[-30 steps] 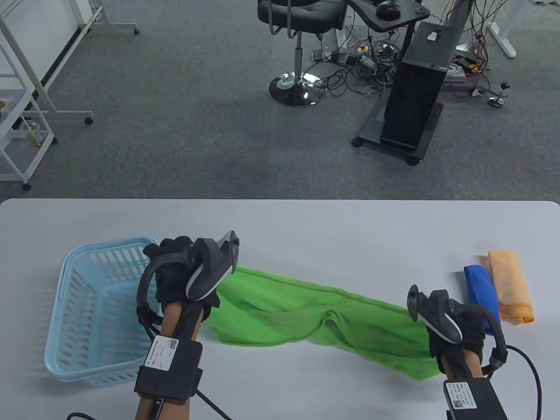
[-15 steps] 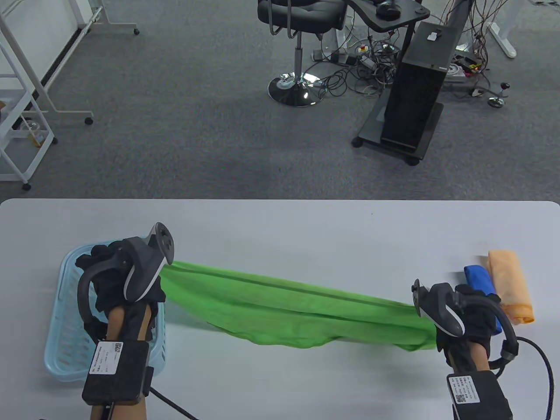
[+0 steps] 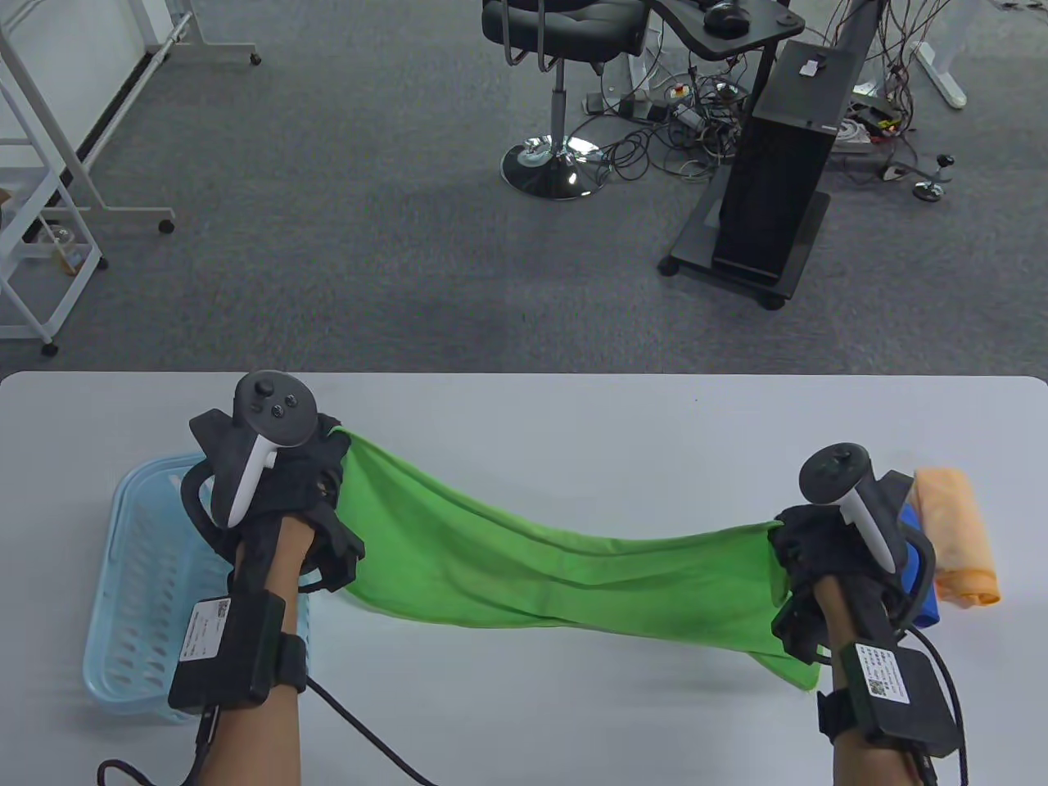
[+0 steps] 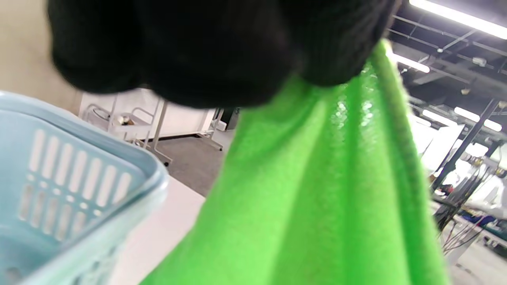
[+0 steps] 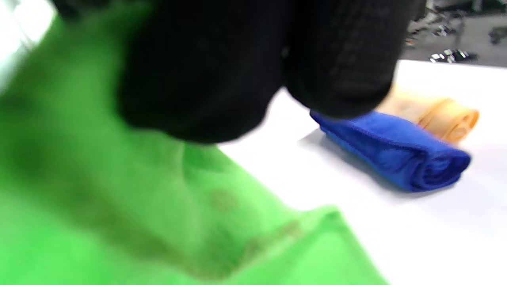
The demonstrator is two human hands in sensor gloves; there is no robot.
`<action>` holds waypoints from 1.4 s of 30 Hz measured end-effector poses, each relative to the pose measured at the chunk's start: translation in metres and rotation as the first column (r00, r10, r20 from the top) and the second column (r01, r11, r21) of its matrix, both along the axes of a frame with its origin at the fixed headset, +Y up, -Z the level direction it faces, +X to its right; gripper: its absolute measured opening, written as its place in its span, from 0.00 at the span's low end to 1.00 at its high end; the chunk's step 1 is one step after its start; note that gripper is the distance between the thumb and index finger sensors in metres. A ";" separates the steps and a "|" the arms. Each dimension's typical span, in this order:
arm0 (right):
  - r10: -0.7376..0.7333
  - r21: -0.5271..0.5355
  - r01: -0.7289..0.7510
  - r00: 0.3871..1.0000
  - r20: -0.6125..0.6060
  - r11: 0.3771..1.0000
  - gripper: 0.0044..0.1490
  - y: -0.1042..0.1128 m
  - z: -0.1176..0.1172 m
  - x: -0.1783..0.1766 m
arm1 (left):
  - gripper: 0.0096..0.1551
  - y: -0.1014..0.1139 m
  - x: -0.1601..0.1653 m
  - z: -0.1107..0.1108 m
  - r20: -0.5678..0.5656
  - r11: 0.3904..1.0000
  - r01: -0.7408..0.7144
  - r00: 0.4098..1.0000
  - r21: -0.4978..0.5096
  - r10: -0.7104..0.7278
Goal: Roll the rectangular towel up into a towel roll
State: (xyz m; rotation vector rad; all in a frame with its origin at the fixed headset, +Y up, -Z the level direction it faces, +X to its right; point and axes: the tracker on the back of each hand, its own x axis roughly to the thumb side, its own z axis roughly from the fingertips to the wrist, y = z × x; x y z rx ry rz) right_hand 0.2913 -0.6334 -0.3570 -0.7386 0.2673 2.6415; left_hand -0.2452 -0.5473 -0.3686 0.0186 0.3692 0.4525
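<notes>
Green microfibre towel (image 3: 524, 565) hangs stretched above the bench (image 3: 573, 417). Left hand (image 3: 286, 483) and right hand (image 3: 819, 548) each clench one end, presumably to flatten it before rolling.

Matt green cloth towel (image 3: 532, 565), slotted glossy plastic basket (image 3: 139, 573), smooth table (image 3: 573, 409).

The left hand (image 4: 206, 43) in its black glove fills the top, from ten o'clock to one o'clock, and it grips the top edge of the green towel (image 4: 317, 190). The towel hangs down and spreads wide toward five and six o'clock. A light blue basket (image 4: 79, 186) with slots in its wall sits at eight o'clock on the white table (image 4: 166, 225), just beside the towel.
</notes>
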 end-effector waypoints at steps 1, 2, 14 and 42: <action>-0.073 0.008 0.073 0.997 0.030 0.997 0.31 0.001 -0.001 0.005 | 0.24 0.000 -0.001 -0.004 0.007 0.999 -0.040 0.999 0.005 0.040; -0.159 0.015 0.159 0.986 0.058 0.987 0.31 0.003 -0.002 0.010 | 0.24 -0.001 -0.002 -0.008 0.015 0.993 -0.116 0.993 0.012 0.116; -0.351 0.543 0.251 0.933 0.085 0.801 0.32 0.049 -0.002 0.053 | 0.25 0.008 -0.041 -0.030 0.125 0.701 -0.650 0.753 0.294 0.646; 0.020 0.072 -0.018 0.999 -0.027 0.997 0.28 -0.048 0.072 0.070 | 0.22 -0.049 0.018 0.043 0.292 0.979 0.201 0.939 -0.041 -0.180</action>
